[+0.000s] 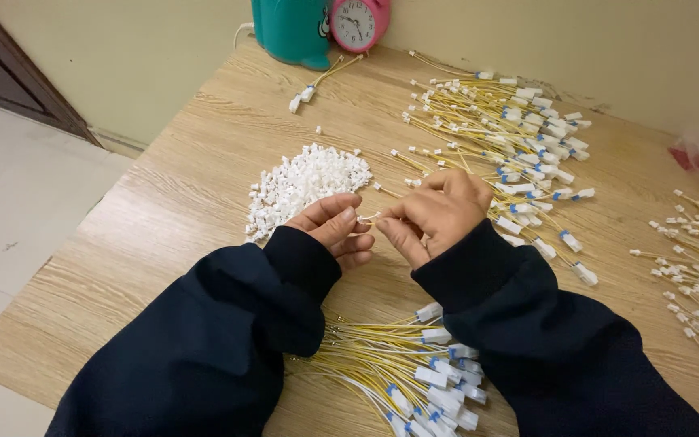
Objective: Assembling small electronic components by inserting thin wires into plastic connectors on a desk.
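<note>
Left hand (335, 229) & right hand (438, 212) are both pinched on a tiny white connector (365, 217) w/ its yellow wire (396, 199), right between the fingertips. Imo keep it square, push straight. Connector pile (305, 182) sits just beyond the left hand.

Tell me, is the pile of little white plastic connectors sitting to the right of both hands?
No, the pile of white connectors lies on the wooden table beyond the left hand, left of the right hand.
</note>
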